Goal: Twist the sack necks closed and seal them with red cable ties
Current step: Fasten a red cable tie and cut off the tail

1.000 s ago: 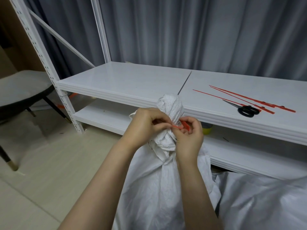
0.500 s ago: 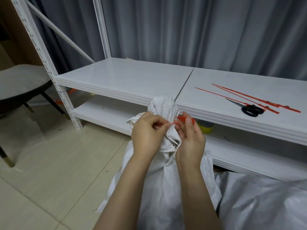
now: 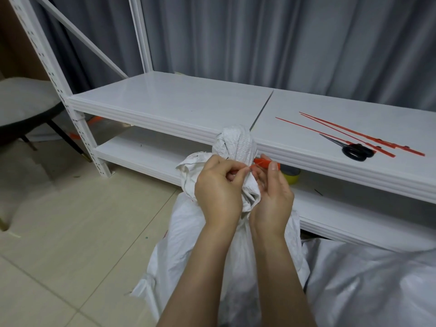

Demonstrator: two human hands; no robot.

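Sack neck (image 3: 236,145): gathered and twisted into a knob, standing upright against the front edge of the shelf (image 3: 165,107). The sack (image 3: 184,244) itself hangs below the neck to the floor.

Red cable tie (image 3: 265,162): seen just right of the neck, under the knob, where the twist is narrowest. This spot is judged to have been chosen so that the loop cannot slip off over the bulge.

Left hand (image 3: 219,192): clamped, with thumb and forefinger pinched on a thin red strand at the neck's front, taken to be the tie's tail. Right hand (image 3: 271,194): fingers curled about the thicker red end just right of the neck, thumb on top. The 2 hands are held close together against the neck, presumably so that the tail can be drawn through while the twist is kept from unwinding.

Well to the right of the neck, on the shelf, 3 spare ties (image 3: 354,132) and scissors (image 3: 356,151) are laid, probably for the next sack and for trimming. A 2nd sack (image 3: 365,279) lies below and right of the neck.

Not resolved: whether the tail is already threaded, since the loop behind the neck is hidden by cloth and fingers. The 2nd sack's neck is cut off by the frame.
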